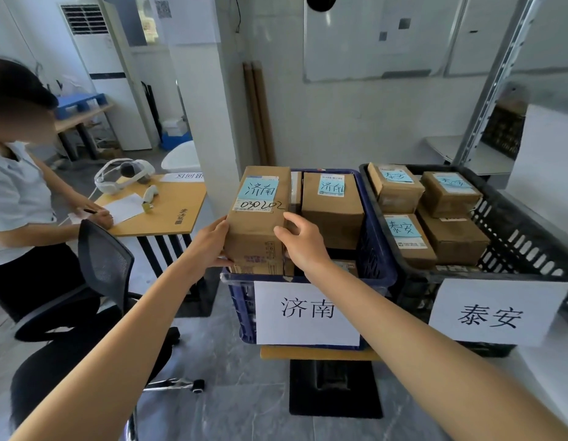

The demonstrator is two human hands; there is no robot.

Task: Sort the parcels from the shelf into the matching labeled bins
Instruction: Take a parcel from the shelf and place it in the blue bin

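The left hand (212, 243) cups the near left corner of a brown parcel (257, 224), with its palm on the side and its thumb tucked beneath. The right hand (300, 240) grips the parcel's right edge, fingers curled over it and thumb on the top face. Both hands have firm hold of it.

The parcel sits over the left part of the blue bin (241, 313), above another carton (257, 268); whether it rests on that one cannot be told. Its long axis runs away from the person. The labelled face is up, and the blue slip reading 济南, above the handwritten 030202, is at the far end. A second parcel (333, 214) with the same marking lies just beside it in the bin.

The bin's front carries a white sheet (308, 313) reading 济南. Next to it on the right, the black bin (511, 230) holds several 泰安 parcels (403, 237) behind its own sign (495, 313).

The blue bin stands on a wooden board (317, 353) over a grey marbled floor (244, 393). To the left a seated person (18, 202) writes at a wooden desk (168, 214) bearing a white headset (123, 176), with a mesh chair (104, 259) near. The walls are white, and a metal shelf upright (499, 74) rises at the right.
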